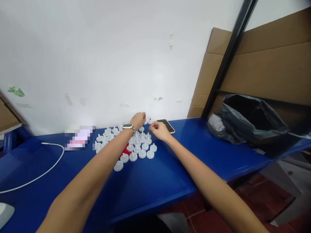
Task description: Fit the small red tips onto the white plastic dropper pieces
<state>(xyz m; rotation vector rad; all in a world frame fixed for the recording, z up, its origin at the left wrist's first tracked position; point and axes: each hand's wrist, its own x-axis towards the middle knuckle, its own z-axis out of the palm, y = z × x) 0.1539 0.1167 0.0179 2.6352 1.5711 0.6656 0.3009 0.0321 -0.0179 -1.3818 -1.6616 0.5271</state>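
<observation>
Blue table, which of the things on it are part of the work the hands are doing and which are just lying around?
In use:
left hand, pinching a small red piece
right hand
white caps set out in rows
red pieces among them

Lying about:
phone
white cable
black bag
cardboard

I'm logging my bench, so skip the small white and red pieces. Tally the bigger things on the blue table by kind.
Phone: 1
White cable: 1
Black plastic bag: 1
Blurred-out item: 1
White object cut off at the picture's edge: 1
Total: 5
</observation>
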